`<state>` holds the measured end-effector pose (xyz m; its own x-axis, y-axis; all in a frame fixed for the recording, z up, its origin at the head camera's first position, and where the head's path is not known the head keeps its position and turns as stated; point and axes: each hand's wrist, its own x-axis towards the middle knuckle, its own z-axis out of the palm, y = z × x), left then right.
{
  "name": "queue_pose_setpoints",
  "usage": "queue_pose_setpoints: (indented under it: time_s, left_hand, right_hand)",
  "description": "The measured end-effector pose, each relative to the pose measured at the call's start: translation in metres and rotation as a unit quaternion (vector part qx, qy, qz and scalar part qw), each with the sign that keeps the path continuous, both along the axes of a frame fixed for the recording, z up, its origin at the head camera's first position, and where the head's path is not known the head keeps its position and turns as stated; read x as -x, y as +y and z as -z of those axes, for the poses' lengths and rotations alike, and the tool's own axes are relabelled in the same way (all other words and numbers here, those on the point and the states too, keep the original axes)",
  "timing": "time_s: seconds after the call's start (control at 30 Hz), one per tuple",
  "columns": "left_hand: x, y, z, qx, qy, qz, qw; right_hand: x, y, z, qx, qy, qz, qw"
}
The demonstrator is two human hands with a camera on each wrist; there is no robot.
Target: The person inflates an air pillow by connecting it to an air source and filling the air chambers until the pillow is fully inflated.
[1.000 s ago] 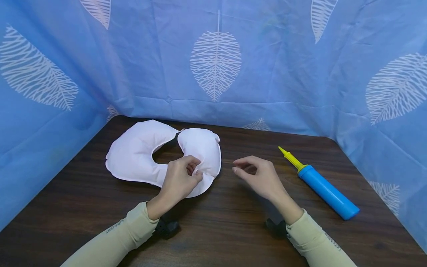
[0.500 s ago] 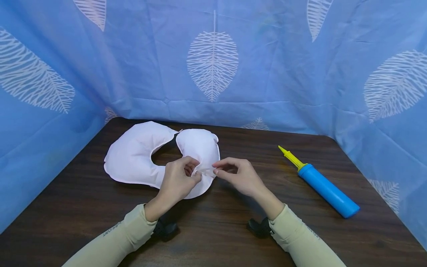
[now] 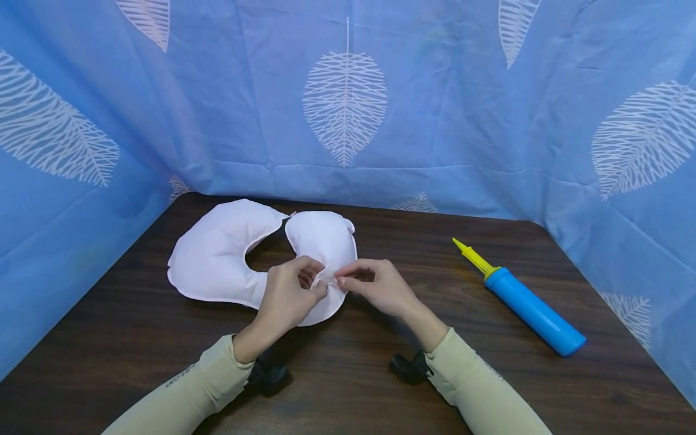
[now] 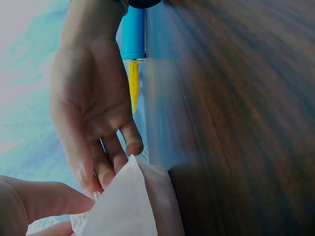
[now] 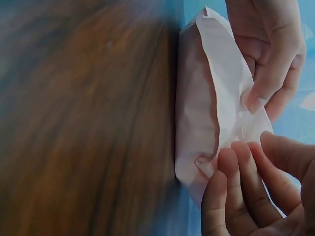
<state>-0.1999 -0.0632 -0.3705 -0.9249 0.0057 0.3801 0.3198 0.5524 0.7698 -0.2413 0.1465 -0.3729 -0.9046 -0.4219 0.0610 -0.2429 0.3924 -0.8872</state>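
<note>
A white inflatable neck pillow (image 3: 217, 254) lies plump on the table, its opening toward the back. My left hand (image 3: 288, 296) pinches the fabric of its right arm, around a clear air valve (image 5: 247, 127). From the right, my right hand (image 3: 383, 287) reaches in over the pillow's edge with thumb and forefinger close together. Their tips are right at the valve, as the right wrist view shows with the right fingers (image 5: 241, 152) just below it. In the left wrist view a clear tip of the valve (image 4: 97, 195) shows between both hands. The pillow's underside is hidden.
A blue hand pump (image 3: 535, 311) with a yellow nozzle (image 3: 475, 257) lies at the right of the dark wooden table (image 3: 348, 393). A blue curtain (image 3: 435, 121) with white leaf prints hangs around the back and sides. Both wrists wear small black cameras.
My right hand has moved left from beside the pillow to the valve area, its fingertips now over the pillow's edge. The left hand keeps its pinch; the pump stays put.
</note>
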Motion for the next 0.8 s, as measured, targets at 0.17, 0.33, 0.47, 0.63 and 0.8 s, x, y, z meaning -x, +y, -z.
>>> queue_pose_setpoints:
  time_s: [0.17,0.33,0.47,0.63,0.8]
  left_hand:
    - [-0.001,0.000,0.000,-0.004,-0.002,0.004,1.0000]
    - [0.000,-0.001,0.000,-0.013,-0.010,0.011,0.9998]
    - [0.001,-0.001,-0.001,-0.022,-0.021,0.016,0.9994]
    - [0.002,-0.002,-0.002,-0.033,-0.039,0.017,0.9985]
    - [0.003,-0.003,-0.002,-0.040,-0.055,0.018,0.9975]
  right_hand:
    - [0.002,-0.006,0.005,0.013,-0.042,0.006,0.9990]
    - [0.005,-0.006,0.008,0.045,-0.098,0.010,0.9942]
    - [0.007,-0.004,0.011,0.073,-0.125,-0.006,0.9895]
    - [0.008,-0.002,0.013,0.094,-0.141,-0.026,0.9852]
    - [0.009,-0.002,0.015,0.101,-0.148,-0.038,0.9832]
